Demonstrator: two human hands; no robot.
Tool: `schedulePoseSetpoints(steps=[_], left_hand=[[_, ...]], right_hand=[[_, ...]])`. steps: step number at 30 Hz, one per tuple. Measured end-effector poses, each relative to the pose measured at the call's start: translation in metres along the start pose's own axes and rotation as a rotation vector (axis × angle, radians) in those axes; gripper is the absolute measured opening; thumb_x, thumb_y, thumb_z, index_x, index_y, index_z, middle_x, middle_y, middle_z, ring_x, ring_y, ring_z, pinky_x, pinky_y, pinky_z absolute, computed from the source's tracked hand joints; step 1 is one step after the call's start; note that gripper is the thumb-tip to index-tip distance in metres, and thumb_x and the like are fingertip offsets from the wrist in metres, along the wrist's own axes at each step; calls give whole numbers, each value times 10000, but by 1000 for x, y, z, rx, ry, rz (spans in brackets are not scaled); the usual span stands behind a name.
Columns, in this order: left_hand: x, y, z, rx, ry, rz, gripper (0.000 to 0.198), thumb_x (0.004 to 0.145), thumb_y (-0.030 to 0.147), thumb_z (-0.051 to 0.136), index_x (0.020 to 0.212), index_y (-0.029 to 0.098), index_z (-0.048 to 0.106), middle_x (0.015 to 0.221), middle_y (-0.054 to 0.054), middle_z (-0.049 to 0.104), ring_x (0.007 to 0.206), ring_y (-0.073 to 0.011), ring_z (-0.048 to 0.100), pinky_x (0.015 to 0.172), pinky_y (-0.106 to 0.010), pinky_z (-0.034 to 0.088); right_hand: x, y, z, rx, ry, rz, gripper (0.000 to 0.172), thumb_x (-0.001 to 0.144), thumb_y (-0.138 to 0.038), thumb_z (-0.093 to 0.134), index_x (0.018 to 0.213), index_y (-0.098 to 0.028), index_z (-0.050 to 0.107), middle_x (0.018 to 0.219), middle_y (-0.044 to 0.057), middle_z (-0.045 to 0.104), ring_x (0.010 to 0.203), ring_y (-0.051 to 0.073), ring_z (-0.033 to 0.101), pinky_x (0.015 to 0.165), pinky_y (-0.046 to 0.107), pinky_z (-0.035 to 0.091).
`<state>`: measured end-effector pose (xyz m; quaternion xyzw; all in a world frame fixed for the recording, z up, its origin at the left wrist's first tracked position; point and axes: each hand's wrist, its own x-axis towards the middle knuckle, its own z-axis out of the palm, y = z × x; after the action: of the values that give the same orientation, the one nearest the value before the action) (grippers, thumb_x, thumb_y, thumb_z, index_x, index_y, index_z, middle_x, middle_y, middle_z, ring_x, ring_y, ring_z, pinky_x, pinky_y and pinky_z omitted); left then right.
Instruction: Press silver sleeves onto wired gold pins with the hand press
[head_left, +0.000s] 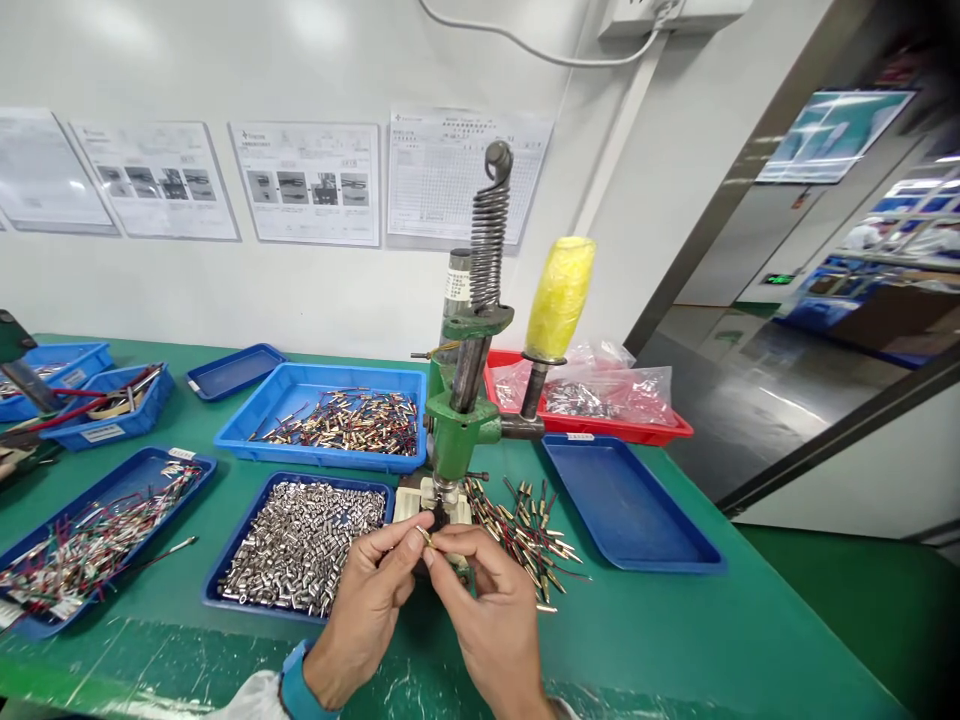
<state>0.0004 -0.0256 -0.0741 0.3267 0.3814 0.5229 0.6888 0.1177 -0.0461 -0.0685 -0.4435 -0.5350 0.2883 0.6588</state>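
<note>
My left hand (375, 595) and my right hand (487, 610) meet in front of a green hand press (457, 430) with a coiled spring and a yellow-wrapped lever handle (561, 300). Thumbs and forefingers of both hands pinch a small brass-coloured metal part (426, 537). Fingertips cover most of it, so its exact kind is hidden. Just behind the fingers is the press's lower tooling. Left of my left hand, a dark blue tray (214, 590) holds many short silver metal sleeves. Loose brass-coloured pieces with wires (525, 530) lie in a pile beside the press, to the right.
Behind, a blue tray (229, 437) holds brass pieces with wires. Another tray (206, 475) at left holds wired parts. A flat blue tray (637, 510) and a red tray (664, 432) with plastic bags stand right. The green table's (750, 640) edge slopes away at right.
</note>
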Motion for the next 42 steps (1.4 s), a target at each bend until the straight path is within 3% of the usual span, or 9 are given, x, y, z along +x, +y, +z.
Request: schedulePoseSetpoints(steps=[6, 9, 13, 18, 22, 30, 34, 37, 42], left_hand=[[1, -2, 6, 12, -8, 5, 529, 626, 549, 861, 967, 148, 804, 522, 61, 391, 496, -59, 185, 463, -211, 154], [7, 3, 7, 118, -20, 67, 481, 671, 540, 835, 947, 148, 803, 521, 45, 456, 480, -66, 282, 465, -203, 245], [20, 17, 16, 234, -57, 157, 435, 695, 535, 816, 889, 146, 806, 729, -66, 677, 708, -187, 584, 650, -274, 456], [42, 31, 28, 282, -89, 160, 512, 687, 617, 772, 837, 129, 798, 754, -106, 723, 748, -243, 617, 717, -337, 471], [53, 35, 30, 341, -97, 211, 516, 674, 636, 766, 754, 127, 784, 703, -90, 719, 690, -216, 598, 709, -323, 445], [52, 24, 18, 342, -96, 283, 506, 738, 601, 732, 884, 118, 769, 805, -92, 740, 773, -228, 637, 765, -326, 469], [58, 28, 19, 388, -175, 241, 487, 738, 607, 725, 738, 120, 736, 668, -51, 686, 658, -182, 584, 654, -279, 432], [58, 29, 19, 437, -210, 256, 448, 766, 565, 719, 683, 125, 709, 621, -33, 660, 626, -172, 573, 616, -264, 424], [51, 17, 13, 565, -204, 399, 328, 914, 410, 598, 971, 123, 748, 874, -88, 751, 833, -230, 665, 740, -289, 497]], right_hand=[[0, 6, 0, 84, -7, 83, 37, 812, -192, 710, 819, -202, 745, 799, 38, 735, 750, 154, 703, 702, 241, 582], [2, 10, -9, 2, -43, 72, 69, 822, -218, 708, 875, -206, 750, 914, 65, 720, 861, 179, 700, 768, 278, 577], [11, 9, -28, -90, 38, 53, 105, 840, -292, 701, 884, -208, 745, 973, 80, 690, 945, 201, 678, 841, 320, 564], [32, -11, -49, -160, 130, 4, 146, 839, -329, 707, 895, -199, 744, 912, 72, 693, 857, 184, 672, 759, 286, 577], [59, -38, -59, -226, 206, -107, 154, 822, -325, 724, 894, -190, 737, 895, 65, 694, 846, 186, 676, 788, 318, 582], [148, -107, -51, -417, 342, -440, 209, 842, -309, 697, 1020, -205, 729, 975, 59, 701, 784, 160, 662, 723, 328, 581], [176, -119, -47, -453, 377, -516, 247, 834, -328, 699, 1056, -219, 709, 1042, 65, 690, 774, 158, 652, 696, 326, 577], [189, -120, -45, -445, 349, -501, 357, 816, -340, 712, 1153, -228, 672, 1114, 82, 679, 853, 182, 667, 729, 351, 584], [215, -128, -43, -467, 137, -422, 352, 807, -262, 711, 1153, -217, 672, 988, 51, 711, 788, 176, 661, 667, 328, 557]])
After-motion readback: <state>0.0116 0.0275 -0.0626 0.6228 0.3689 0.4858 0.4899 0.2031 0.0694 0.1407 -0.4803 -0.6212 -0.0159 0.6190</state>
